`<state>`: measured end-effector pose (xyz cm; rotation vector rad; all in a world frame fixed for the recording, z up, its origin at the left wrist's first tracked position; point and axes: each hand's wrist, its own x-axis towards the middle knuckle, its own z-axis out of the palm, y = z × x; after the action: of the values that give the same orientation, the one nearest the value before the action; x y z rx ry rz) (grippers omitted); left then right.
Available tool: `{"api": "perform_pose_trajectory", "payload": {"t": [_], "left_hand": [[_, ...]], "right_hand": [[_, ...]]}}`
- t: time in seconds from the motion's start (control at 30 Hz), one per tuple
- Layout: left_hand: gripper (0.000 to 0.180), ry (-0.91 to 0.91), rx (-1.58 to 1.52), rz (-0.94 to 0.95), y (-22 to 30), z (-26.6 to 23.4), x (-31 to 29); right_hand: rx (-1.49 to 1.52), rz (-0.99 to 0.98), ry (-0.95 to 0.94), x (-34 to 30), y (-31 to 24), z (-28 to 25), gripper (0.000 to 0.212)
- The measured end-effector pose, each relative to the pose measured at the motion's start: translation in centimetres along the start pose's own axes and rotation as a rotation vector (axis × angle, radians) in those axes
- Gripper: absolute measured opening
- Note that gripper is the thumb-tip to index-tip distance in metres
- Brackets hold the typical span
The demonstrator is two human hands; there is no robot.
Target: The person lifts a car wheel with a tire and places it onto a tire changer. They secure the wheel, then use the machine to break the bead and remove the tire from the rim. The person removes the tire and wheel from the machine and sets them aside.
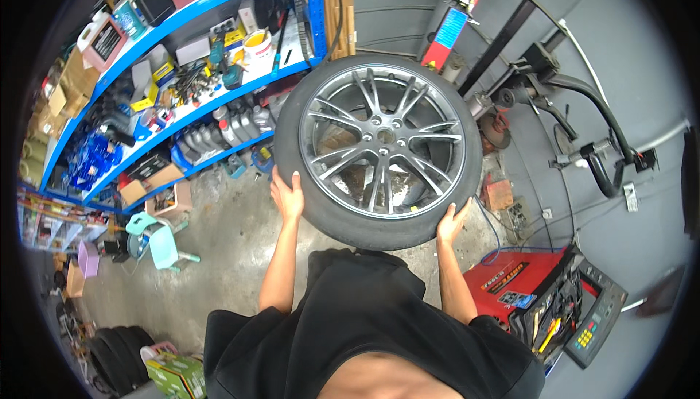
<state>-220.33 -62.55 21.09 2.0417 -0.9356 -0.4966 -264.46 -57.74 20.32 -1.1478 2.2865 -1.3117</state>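
A car wheel, a grey multi-spoke alloy rim with a black tyre mounted on it, is in front of my body with its spoked face toward me. My left hand grips the tyre at its lower left edge, the thumb on the sidewall. At the lower right edge my right hand holds the tyre in the same way, thumb on top. The fingers under the tyre are partly hidden. Through the spokes, parts of something beneath the wheel show, but I cannot make out what supports it.
Blue shelving with bottles, boxes and tools stands at the left. A tyre machine with black arms is at the far right. Nearer on the right sits a red machine with a control panel. A turquoise chair and stacked tyres stand at the left.
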Motion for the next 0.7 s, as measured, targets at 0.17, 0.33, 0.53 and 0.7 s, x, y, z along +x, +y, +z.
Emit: {"api": "perform_pose_trajectory", "payload": {"t": [0.17,0.33,0.53,0.7], "left_hand": [[0.079,0.029,0.097,-0.012,0.4,1.0,-0.4],[0.079,-0.027,0.157,0.026,0.4,1.1,2.9],[0.071,-0.025,0.303,0.176,1.5,2.0,10.1],[0.065,-0.026,0.367,0.256,2.5,2.7,13.2]], "right_hand": [[-0.020,-0.003,0.006,-0.2,-0.4,-0.4,0.071],[0.008,0.050,0.013,-0.4,-1.3,-0.6,0.071],[0.027,0.066,0.036,-0.7,-1.5,-0.6,0.071],[0.009,0.046,0.077,-0.8,-1.6,-0.4,0.071]]}}
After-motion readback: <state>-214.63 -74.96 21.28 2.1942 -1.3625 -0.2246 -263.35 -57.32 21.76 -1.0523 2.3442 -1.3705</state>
